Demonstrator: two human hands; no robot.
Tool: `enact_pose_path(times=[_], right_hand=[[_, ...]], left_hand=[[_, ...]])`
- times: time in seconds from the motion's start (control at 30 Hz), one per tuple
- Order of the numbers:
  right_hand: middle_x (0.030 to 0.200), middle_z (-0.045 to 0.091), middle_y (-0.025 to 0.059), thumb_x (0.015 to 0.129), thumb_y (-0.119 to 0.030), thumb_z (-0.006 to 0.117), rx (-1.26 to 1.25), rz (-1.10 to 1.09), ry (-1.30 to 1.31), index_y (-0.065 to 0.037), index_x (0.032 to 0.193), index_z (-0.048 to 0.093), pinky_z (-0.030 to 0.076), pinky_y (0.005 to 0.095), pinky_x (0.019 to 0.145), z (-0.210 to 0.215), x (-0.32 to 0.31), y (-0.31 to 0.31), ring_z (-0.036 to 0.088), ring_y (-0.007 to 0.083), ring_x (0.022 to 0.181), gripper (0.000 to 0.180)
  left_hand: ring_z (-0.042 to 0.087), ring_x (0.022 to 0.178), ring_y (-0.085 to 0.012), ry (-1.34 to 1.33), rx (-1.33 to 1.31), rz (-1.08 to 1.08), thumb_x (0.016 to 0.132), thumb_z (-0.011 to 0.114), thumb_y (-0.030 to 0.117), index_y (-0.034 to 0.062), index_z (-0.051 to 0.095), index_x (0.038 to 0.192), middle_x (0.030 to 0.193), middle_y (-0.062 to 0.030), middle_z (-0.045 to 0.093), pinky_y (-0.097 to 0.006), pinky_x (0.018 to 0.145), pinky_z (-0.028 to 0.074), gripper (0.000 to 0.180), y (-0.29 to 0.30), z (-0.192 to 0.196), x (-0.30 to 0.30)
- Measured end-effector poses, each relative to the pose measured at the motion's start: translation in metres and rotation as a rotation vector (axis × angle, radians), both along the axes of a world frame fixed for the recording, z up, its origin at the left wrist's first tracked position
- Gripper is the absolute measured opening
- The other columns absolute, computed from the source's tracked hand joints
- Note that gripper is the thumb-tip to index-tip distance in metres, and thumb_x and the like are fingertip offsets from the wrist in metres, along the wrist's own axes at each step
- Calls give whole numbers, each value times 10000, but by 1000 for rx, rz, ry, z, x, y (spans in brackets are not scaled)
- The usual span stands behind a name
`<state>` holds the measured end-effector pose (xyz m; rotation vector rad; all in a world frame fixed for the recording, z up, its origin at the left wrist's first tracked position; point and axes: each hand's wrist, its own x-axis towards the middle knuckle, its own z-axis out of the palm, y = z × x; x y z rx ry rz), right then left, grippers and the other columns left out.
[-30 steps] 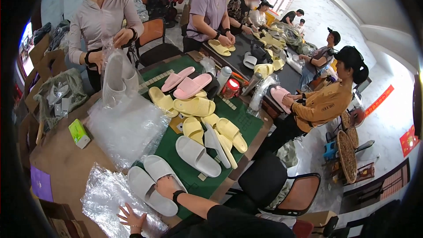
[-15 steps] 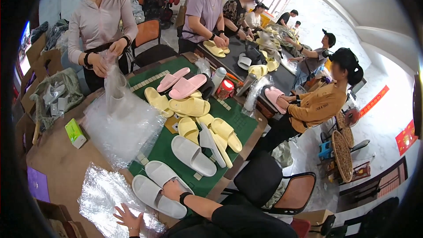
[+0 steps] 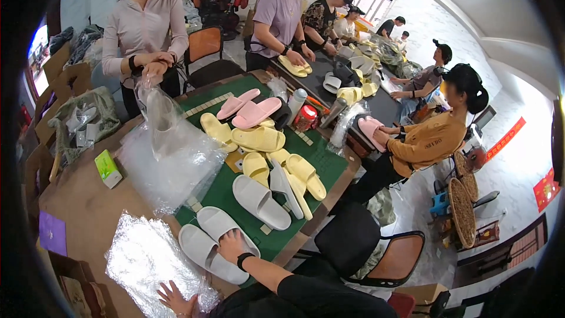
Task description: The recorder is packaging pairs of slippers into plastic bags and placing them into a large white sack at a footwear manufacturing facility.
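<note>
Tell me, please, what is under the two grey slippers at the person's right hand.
Green mat and brown tabletop show beside the two grey slippers, with shiny clear plastic to their left. Whatever lies directly beneath is covered; whether the plastic reaches under cannot be seen.

Right grip (image 3: 231,247) at grey slippers (image 3: 203,248) — left grip (image 3: 176,301) (spread) at shiny plastic (image 3: 140,256).

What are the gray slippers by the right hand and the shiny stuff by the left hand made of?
Gray slippers: probably foam or rubber, with a matte finish; they look thick and moulded. Shiny stuff: likely thin, glossy plastic film, because it's wrinkled and throws bright glare.
</note>
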<state>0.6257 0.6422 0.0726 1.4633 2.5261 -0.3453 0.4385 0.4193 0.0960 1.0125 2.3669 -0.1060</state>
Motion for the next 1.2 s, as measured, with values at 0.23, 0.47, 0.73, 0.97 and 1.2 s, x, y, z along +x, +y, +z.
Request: enact_pose_path(times=[0.23, 0.47, 0.73, 0.97, 1.2], right_hand=[[1331, 354, 169, 796, -411, 498, -165, -3, -11, -45, 1238, 451, 87, 543, 1021, -3, 3, 3, 207, 363, 1275, 576], [1367, 306, 170, 804, -412, 493, -209, -4, -25, -57, 1266, 420, 73, 551, 1025, 0, 0, 8, 180, 361, 1293, 588], [1362, 314, 166, 807, -399, 481, -237, -12, -5, -54, 1256, 431, 74, 552, 1025, 0, 5, 5, 187, 354, 1292, 569], [1128, 537, 157, 780, -408, 519, 18, 43, -5, -73, 1110, 563, 217, 568, 948, -45, 0, -7, 382, 381, 1136, 473], [1145, 480, 242, 748, -260, 554, -2, 177, 164, 48, 1045, 547, 177, 587, 979, -65, 49, 26, 367, 414, 1120, 428]], left_hand=[[-39, 1322, -410, 34, 89, -21, 584, 610, 668, 94, 173, 1398, 1448, -207, 19, -551, 1036, 33, 1088, -10, -9, 3], [117, 1305, -403, 111, 495, -92, 705, 640, 232, 46, 242, 1367, 1426, -229, 120, -475, 1052, 158, 794, -42, -92, -30], [104, 1312, -398, -42, 314, -137, 793, 547, 221, 61, 295, 1350, 1433, -181, 158, -471, 1064, 111, 632, -33, -34, -12], [228, 1269, -384, -55, 456, 9, 854, 402, 124, 51, 389, 1290, 1333, -203, 341, -482, 1064, 125, 443, -54, -62, -20], [271, 1251, -396, -67, 575, -18, 877, 381, 157, 91, 383, 1301, 1323, -191, 375, -458, 1052, 175, 430, -9, -48, -15]])
